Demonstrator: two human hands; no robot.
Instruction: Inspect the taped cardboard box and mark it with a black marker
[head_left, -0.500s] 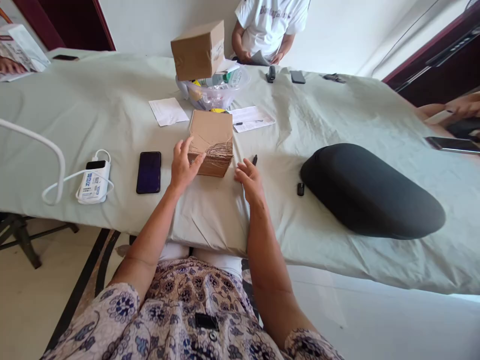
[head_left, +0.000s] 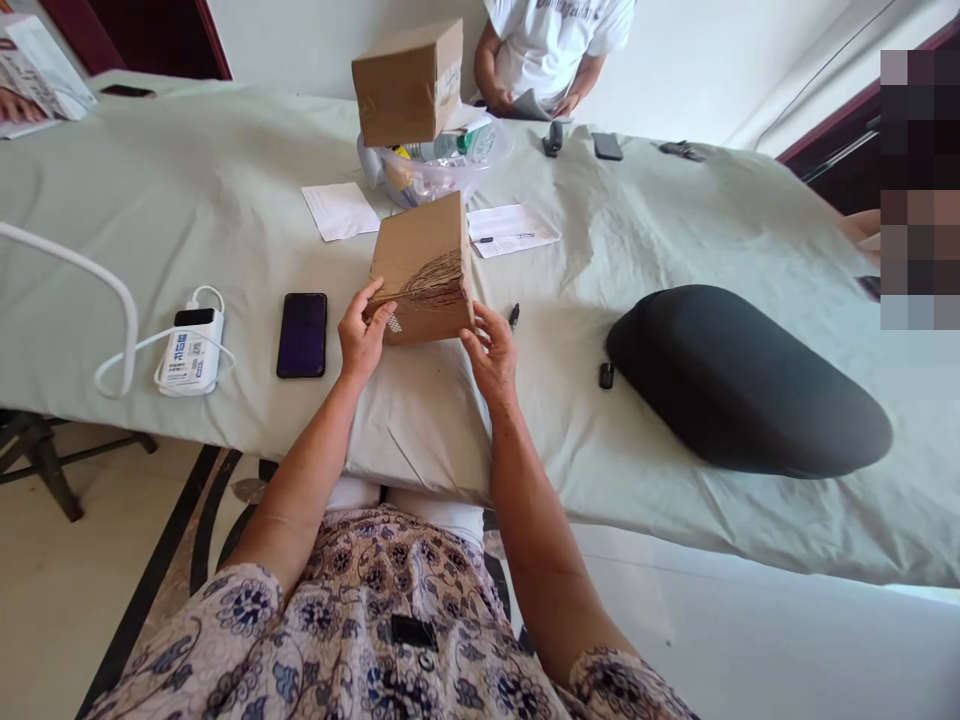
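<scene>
A brown cardboard box [head_left: 421,255] with dark scribbled lines across one side is tilted between my two hands. My left hand [head_left: 363,330] grips its near left corner, thumb on the near face and fingers at the left edge. At the near right corner, my right hand [head_left: 489,350] holds the box with thumb and fingers. The far and lower sides of the box are hidden. Just right of my right hand lies a black marker [head_left: 514,318] on the green tablecloth [head_left: 420,430].
Left are a dark phone [head_left: 302,335] and a white power bank [head_left: 192,350] with its cable. Right lie a small black object [head_left: 606,375] and a large black padded seat [head_left: 742,385]. Behind, another box [head_left: 405,90] rests on a plastic basin [head_left: 450,180]; a person [head_left: 551,50] sits beyond.
The cardboard box has turned and tilted up from the table. My right hand has moved from beside it onto its right corner; my left hand has closed on the left corner.
</scene>
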